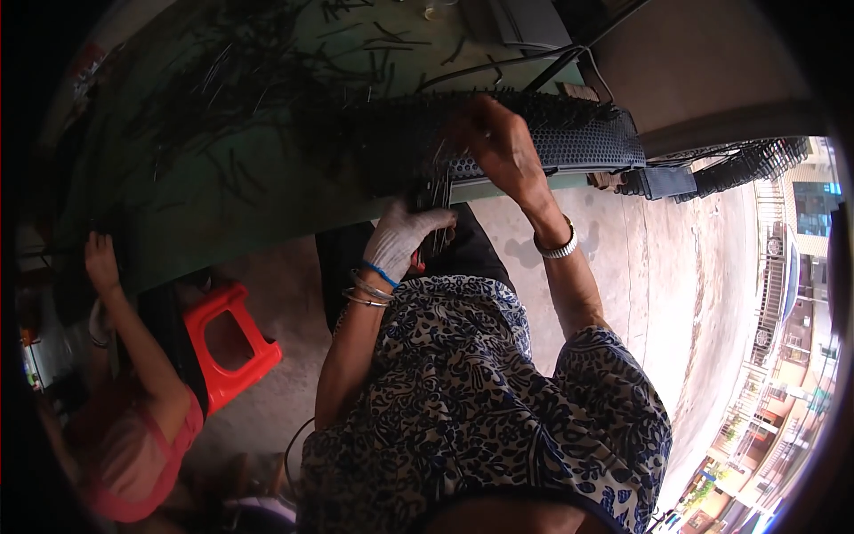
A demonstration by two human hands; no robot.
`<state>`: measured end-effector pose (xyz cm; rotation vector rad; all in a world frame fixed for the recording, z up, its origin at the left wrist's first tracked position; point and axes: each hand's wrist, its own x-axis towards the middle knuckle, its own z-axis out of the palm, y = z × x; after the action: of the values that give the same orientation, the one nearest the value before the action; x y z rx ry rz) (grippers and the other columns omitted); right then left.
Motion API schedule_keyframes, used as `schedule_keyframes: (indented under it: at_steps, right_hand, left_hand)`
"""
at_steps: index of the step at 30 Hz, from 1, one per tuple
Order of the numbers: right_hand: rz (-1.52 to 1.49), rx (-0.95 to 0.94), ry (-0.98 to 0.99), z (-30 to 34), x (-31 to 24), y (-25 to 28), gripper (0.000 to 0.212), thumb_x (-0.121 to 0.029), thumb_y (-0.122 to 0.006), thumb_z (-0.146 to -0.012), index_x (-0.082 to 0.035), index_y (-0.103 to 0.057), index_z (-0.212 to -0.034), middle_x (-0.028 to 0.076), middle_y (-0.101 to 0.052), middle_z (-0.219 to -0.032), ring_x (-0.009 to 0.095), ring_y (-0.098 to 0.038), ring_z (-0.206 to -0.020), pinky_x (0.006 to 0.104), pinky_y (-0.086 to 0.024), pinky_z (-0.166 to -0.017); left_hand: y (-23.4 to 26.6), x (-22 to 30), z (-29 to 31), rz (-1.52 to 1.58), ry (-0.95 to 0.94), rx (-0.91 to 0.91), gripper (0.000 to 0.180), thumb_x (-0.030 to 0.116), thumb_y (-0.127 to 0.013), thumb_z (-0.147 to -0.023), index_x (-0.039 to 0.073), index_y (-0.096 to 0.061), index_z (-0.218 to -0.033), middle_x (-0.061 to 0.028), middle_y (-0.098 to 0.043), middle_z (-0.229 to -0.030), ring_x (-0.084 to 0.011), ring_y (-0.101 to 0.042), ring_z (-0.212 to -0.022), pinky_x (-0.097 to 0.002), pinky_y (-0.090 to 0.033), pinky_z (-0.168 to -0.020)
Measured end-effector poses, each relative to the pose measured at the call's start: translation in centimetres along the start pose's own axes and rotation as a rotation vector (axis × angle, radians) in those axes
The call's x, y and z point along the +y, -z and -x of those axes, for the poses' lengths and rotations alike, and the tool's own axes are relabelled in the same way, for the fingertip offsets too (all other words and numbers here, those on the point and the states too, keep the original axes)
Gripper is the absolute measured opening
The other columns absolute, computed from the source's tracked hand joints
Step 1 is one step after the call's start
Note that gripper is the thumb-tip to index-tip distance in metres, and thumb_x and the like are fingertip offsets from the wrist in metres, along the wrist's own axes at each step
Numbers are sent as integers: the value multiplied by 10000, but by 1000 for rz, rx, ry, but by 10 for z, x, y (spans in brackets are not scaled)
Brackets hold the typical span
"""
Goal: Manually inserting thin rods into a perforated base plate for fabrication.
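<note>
Two hands at the black perforated tray (pixel 569 142): thin metal pins (pixel 436 191) are gripped by the gloved left hand (pixel 405 233) just below it; the right hand (pixel 498 142) is pressed on it, grasp indiscernible.

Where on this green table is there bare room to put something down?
Bare green table shows along the near edge, between the scattered dark sticks and the other person's hand. It is crowded at the black perforated tray, where the right hand and gloved left hand work.

My left hand (pixel 402 238): pale work glove, thin bangles, blue band just below. My right hand (pixel 500 142): bare, silvery wristband. Blue-and-white patterned short sleeves.
</note>
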<state>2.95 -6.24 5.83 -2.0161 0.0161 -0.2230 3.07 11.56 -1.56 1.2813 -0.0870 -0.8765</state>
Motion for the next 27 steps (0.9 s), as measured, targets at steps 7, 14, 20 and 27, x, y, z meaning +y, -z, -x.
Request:
schedule_keyframes:
  at_steps: [7,14,20,27]
  right_hand:
    - [260,458,225,-32,32,-18,81,-53,-591,-902,-12,-533,-942,77,-630,-729,119,-612,-595,247,-475,-545]
    - [196,476,212,-36,45,-26,83,-38,-602,-893,-4,-535,-928,71,-619,-723,114,-597,-586,236,-470,-554]
    - [130,496,261,-32,46,-27,74,-40,-612,-884,-1,-552,-904,74,-613,-747,106,-590,-618,240,-467,-568]
    - [275,432,267,-27,42,-16,77,-45,-616,-873,-3,-561,-907,98,-597,-767,153,-590,-640,267,-455,-564]
  left_hand:
    - [-7,8,4,439,164,-43,212,64,-649,-819,-40,-612,-999,-130,-657,-818,-245,-668,-706,-424,-600,-648]
    - [-6,11,8,590,142,-68,185,113,-632,-847,-51,-641,-931,-125,-669,-799,-225,-671,-711,-347,-593,-645]
    - [-1,0,0,595,72,-136,291,85,-588,-879,-31,-556,-1144,-136,-658,-865,-229,-666,-754,-382,-591,-667]
    - [-4,0,2,582,100,-77,174,110,-623,-861,-36,-640,-955,-105,-669,-793,-193,-661,-684,-317,-571,-607]
